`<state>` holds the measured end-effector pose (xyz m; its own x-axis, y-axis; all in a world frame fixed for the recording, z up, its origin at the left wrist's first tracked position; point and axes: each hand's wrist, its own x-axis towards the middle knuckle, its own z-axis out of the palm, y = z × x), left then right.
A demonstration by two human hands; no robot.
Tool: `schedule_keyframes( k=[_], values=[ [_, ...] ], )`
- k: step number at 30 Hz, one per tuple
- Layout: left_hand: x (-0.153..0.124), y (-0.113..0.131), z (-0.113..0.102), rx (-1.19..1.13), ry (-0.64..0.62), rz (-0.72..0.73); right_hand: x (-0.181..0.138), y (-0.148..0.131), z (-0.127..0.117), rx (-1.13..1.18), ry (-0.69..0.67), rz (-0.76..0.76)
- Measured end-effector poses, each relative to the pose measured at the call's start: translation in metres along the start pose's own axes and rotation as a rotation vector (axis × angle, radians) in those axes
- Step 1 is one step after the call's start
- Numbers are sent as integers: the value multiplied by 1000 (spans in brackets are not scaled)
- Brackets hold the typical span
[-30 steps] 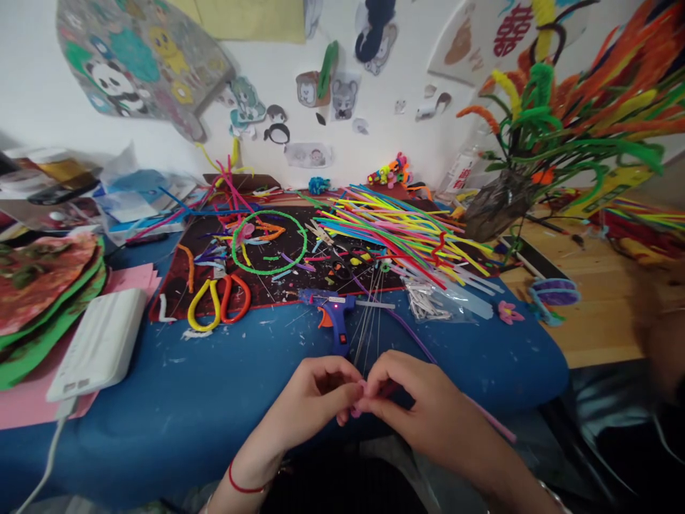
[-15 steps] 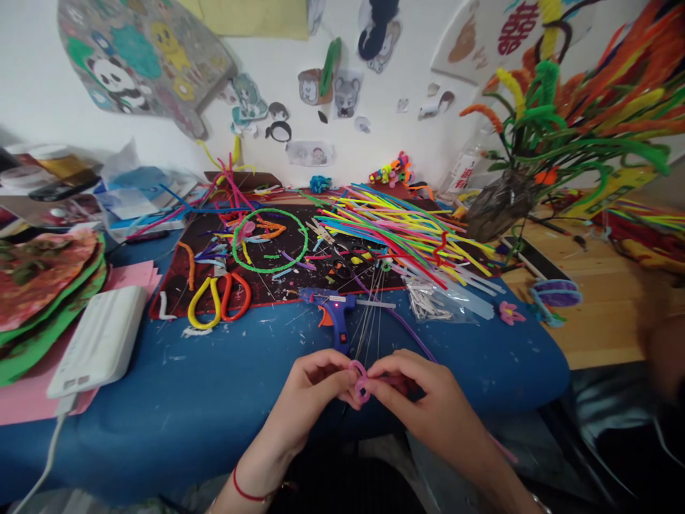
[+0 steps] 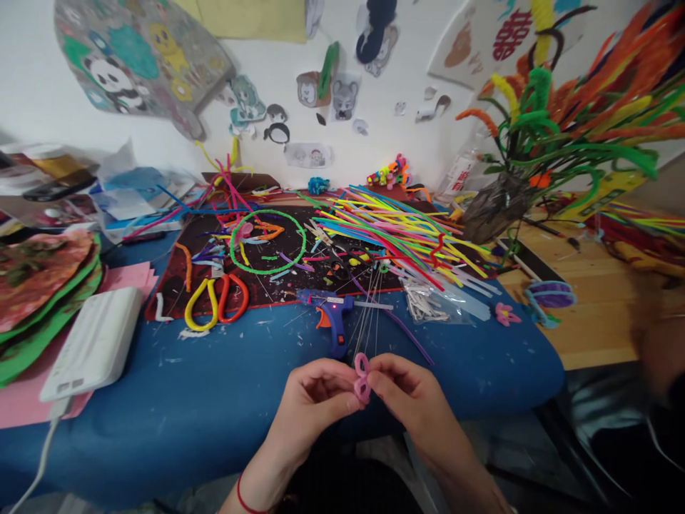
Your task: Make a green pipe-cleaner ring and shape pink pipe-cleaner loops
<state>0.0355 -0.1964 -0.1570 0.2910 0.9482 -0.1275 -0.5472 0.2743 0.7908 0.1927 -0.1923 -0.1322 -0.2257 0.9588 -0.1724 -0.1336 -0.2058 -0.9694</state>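
Between my hands, in front of the table edge, is a pink pipe cleaner (image 3: 362,387) bent into small loops, one above the other. My left hand (image 3: 315,400) has its thumb and fingers closed at the left side of the loops. From the right, my right hand (image 3: 409,392) pinches the same pipe cleaner where the loops meet. A blue hot glue gun (image 3: 336,318) lies just beyond my hands with its red light lit. Thin wires (image 3: 369,325) stretch across the table beside it.
Scissors with yellow and red handles (image 3: 218,303) lie left on a dark mat, near a green ring (image 3: 267,271). Many coloured pipe cleaners (image 3: 396,228) are heaped behind. A white power bank (image 3: 93,343) sits left; a vase (image 3: 495,207) stands right. Another person's arm shows far right.
The pink loops have turned and now show more openly, one upper and one lower. My left thumb has moved down off the upper loop. The view has shifted slightly.
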Motion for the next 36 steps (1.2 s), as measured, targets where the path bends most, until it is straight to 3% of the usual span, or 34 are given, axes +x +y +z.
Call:
schedule_keyframes(
  k=[4,12,21,28,31,36],
  values=[
    [-2,-10,1,-86,-23,-2,-3,8,10,159,36,5],
    [-2,-19,7,-373,-70,-107,-7,24,20,172,108,9],
    [-1,-19,10,-428,-86,-128,-12,37,28,147,199,-33],
    [-1,-25,9,-366,-110,-22,-12,37,38,279,267,-19],
    [-1,-25,7,-262,-22,34,-10,38,39,247,315,-36],
    [-1,-21,5,-120,67,80,-9,35,37,221,282,-32]
  ],
)
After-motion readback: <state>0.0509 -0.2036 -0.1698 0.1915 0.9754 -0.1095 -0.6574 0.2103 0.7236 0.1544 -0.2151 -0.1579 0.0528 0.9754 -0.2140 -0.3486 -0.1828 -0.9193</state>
